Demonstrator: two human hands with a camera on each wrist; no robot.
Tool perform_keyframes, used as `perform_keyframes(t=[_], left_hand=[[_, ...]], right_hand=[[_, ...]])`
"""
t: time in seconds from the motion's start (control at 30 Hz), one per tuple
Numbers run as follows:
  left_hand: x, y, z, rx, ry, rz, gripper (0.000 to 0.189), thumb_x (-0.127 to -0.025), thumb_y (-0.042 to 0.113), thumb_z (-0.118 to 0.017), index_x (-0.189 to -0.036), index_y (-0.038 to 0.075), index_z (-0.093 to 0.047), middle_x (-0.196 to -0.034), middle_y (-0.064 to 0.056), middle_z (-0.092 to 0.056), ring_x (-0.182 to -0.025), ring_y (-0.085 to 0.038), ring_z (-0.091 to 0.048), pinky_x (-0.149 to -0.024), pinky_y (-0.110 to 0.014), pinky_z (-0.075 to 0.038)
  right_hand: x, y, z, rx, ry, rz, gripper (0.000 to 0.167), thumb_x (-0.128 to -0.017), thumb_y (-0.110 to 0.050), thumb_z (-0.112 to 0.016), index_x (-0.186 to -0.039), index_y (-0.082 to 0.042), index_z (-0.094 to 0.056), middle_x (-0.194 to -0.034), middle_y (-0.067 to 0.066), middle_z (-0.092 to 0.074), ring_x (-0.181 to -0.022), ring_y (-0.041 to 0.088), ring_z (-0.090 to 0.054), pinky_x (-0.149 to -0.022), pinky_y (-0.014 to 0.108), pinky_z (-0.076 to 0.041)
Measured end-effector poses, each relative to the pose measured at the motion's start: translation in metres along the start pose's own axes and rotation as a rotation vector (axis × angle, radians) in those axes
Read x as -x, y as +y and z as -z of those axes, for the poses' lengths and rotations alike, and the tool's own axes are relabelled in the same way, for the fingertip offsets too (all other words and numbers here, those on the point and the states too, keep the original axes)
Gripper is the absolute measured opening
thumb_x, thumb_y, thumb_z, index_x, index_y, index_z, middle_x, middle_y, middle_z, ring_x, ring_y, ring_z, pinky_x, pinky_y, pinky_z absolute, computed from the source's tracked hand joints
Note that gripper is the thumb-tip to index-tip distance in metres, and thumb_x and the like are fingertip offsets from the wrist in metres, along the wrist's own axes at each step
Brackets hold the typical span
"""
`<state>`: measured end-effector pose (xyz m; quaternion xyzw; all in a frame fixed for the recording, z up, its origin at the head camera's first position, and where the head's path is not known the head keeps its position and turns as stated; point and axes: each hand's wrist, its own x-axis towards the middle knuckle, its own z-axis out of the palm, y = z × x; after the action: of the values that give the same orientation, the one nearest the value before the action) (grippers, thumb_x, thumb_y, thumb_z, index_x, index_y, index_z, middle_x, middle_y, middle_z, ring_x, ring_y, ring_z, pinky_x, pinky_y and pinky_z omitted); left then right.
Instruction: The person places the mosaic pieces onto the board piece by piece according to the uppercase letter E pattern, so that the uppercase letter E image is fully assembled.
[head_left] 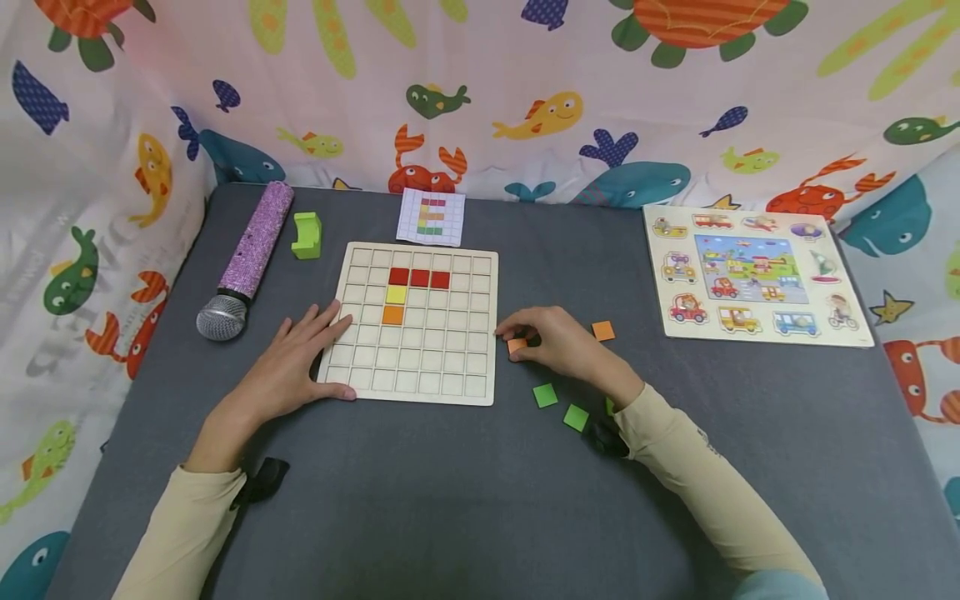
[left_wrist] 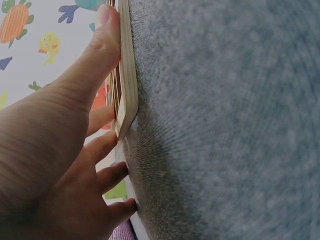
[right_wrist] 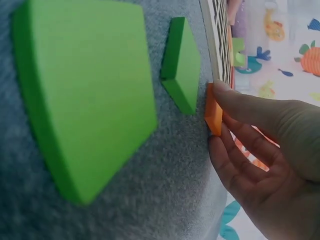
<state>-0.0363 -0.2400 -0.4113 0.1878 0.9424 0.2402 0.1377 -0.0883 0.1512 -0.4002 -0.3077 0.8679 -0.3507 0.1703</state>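
A wooden grid board lies on the grey table, with three red tiles, a yellow tile and an orange tile in its squares. My left hand rests at the board's left side, fingers spread, the thumb on its near left corner. Just right of the board, my right hand pinches another orange tile between thumb and fingers, low over the cloth. One more orange tile lies behind that hand. Green tiles lie nearer, one partly hidden by the right wrist.
Beyond the board lies a paper card with a coloured grid pattern. A glittery purple microphone and a green block are at the left. A vehicle picture puzzle board sits at the back right. A sea-animal curtain surrounds the table.
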Motion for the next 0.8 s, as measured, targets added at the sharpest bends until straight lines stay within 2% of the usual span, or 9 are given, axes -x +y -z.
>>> perform_keyframes(t=[0.3,0.47,0.63,0.8], left_hand=[[0.002,-0.002,-0.001,-0.001,-0.010,0.012,0.106,-0.071,0.047,-0.084,-0.154,0.009,-0.032,-0.163,-0.014,-0.016,-0.148,-0.043,-0.009,-0.116,-0.063,-0.004],[0.000,-0.002,-0.002,-0.002,-0.003,0.009,0.106,-0.070,0.048,-0.085,-0.154,0.009,-0.032,-0.163,-0.014,-0.016,-0.148,-0.043,-0.009,-0.116,-0.063,-0.004],[-0.001,-0.003,-0.002,-0.003,-0.006,0.008,0.107,-0.070,0.049,-0.084,-0.154,0.009,-0.031,-0.163,-0.014,-0.015,-0.148,-0.043,-0.009,-0.116,-0.063,-0.004],[-0.001,-0.004,-0.002,0.000,-0.006,0.009,0.108,-0.070,0.050,-0.084,-0.154,0.009,-0.031,-0.163,-0.014,-0.015,-0.148,-0.043,-0.009,-0.115,-0.064,-0.004]], right_hand=[[-0.002,-0.010,0.009,0.040,-0.107,0.030,0.019,-0.084,0.004,-0.074,-0.100,-0.006,-0.073,-0.092,0.003,-0.068,-0.082,0.015,-0.063,-0.072,0.030,-0.054],[-0.009,-0.018,0.018,0.013,-0.110,0.028,0.019,-0.085,0.007,-0.071,-0.101,-0.003,-0.073,-0.094,0.006,-0.071,-0.082,0.015,-0.064,-0.074,0.028,-0.054],[-0.024,-0.026,0.019,-0.031,-0.104,0.031,0.020,-0.086,0.005,-0.071,-0.104,-0.003,-0.073,-0.094,0.007,-0.070,-0.082,0.014,-0.061,-0.073,0.028,-0.054],[-0.053,-0.038,0.014,-0.042,-0.111,0.057,0.020,-0.086,0.001,-0.072,-0.106,-0.003,-0.073,-0.088,0.004,-0.067,-0.080,0.015,-0.057,-0.072,0.028,-0.052]])
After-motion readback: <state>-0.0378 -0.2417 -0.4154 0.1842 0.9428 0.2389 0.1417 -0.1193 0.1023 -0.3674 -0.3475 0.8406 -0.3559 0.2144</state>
